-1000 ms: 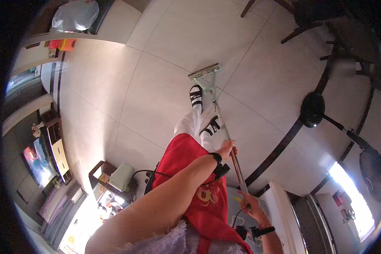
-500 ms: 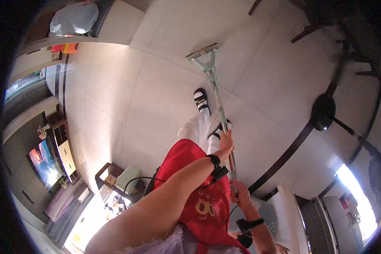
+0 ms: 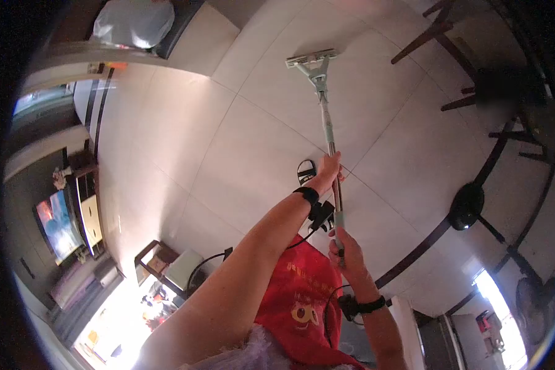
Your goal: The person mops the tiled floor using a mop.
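Note:
A mop (image 3: 325, 114) with a pale green frame and a metal pole stretches away from me over the floor. Its wide flat head (image 3: 312, 58) rests on the tiles near the top of the view. My left hand (image 3: 327, 174) is wrapped round the middle of the pole. Lower down, my right hand (image 3: 349, 251) grips the green end of the handle, close to my red apron (image 3: 302, 290). Each wrist wears a black strap with a small device and a cable. One black sandal (image 3: 306, 171) shows beside the pole; the other foot is mostly hidden behind my left hand and wrist.
Dark wooden chair legs (image 3: 422, 43) stand at the upper right. A round black object (image 3: 466, 206) lies on a dark floor stripe. At the upper left, a white plastic bag (image 3: 134, 23) rests on furniture. A cabinet (image 3: 89, 213) and a pale stool (image 3: 184, 270) are at the left.
Both hands and the mop have moved forward, away from my body, with the mop head farther up the floor. The view has shifted too. Both hands keep their hold on the pole.

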Available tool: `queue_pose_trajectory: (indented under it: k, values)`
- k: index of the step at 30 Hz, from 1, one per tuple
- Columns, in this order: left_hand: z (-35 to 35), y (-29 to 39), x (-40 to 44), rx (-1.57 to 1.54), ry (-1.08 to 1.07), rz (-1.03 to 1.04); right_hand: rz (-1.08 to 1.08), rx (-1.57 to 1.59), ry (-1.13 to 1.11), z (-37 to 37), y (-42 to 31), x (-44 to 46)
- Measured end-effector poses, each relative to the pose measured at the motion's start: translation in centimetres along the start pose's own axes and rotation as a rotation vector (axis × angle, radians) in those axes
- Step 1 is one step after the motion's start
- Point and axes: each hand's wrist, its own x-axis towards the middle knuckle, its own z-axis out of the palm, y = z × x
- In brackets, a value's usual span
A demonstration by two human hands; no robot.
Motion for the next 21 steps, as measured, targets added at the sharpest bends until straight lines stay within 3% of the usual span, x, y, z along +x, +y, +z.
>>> queue_pose_trajectory:
  k: [3, 6, 10, 13, 15, 19, 21]
  values:
    - [0.5, -2.4, -1.0, -0.108, 0.034, 0.039, 0.002, -0.163, 0.013, -2.4, 1.3, 0.3]
    - [1.1, -6.8, -5.0, -0.061, -0.094, -0.025, 0.042, -0.169, 0.046, -9.1, 4.1, -1.5]
    - [2.6, -17.6, -7.5, -0.041, -0.304, -0.343, 0.095, -0.302, 0.162, -18.7, 9.5, -7.4]
    - [5.0, -26.6, -11.3, -0.130, -0.270, -0.468, 0.120, -0.528, 0.379, -25.7, 14.3, -13.1]
    - [5.9, -33.2, -13.4, -0.038, -0.343, -0.493, 0.255, -0.406, 0.320, -26.8, 15.3, -17.1]
    - [6.1, -36.4, -17.1, -0.212, -0.384, -0.732, 0.300, -0.255, 0.289, -28.7, 17.1, -20.6]
    - [5.6, -36.9, -16.7, -0.173, -0.283, -0.640, 0.300, -0.222, 0.266, -28.8, 18.0, -20.0]
